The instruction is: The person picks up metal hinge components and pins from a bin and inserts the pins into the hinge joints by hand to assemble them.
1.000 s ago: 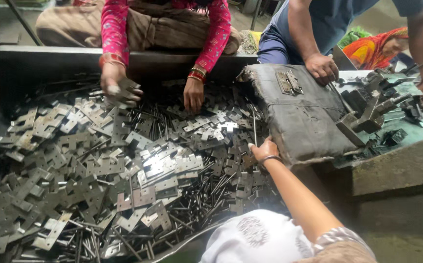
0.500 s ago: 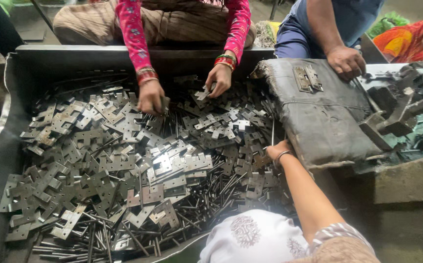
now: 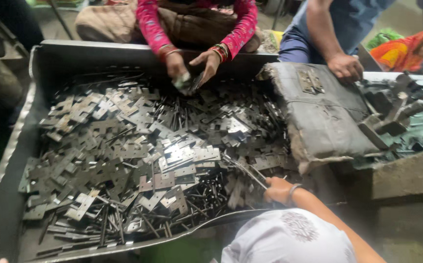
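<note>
A big dark metal tray (image 3: 99,53) holds a heap of flat grey hinge plates (image 3: 138,151) and thin metal pins (image 3: 196,199). My right hand (image 3: 277,189), with a bangle at the wrist, reaches in from the lower right over the tray's near right corner. It is closed around a thin metal pin (image 3: 243,170) that points up and left over the heap. My knee in white patterned cloth (image 3: 289,238) lies just below that hand. My left hand does not show.
Across the tray a person in pink sleeves holds small parts in both hands (image 3: 192,73). A person in blue rests a hand (image 3: 345,65) on a worn grey cushion (image 3: 318,112) at the right. Metal blocks and tools (image 3: 396,112) lie on the green bench.
My right hand has drawn back toward the near edge and now grips a pin. The person in pink has brought both hands together. The view has shifted left and down.
</note>
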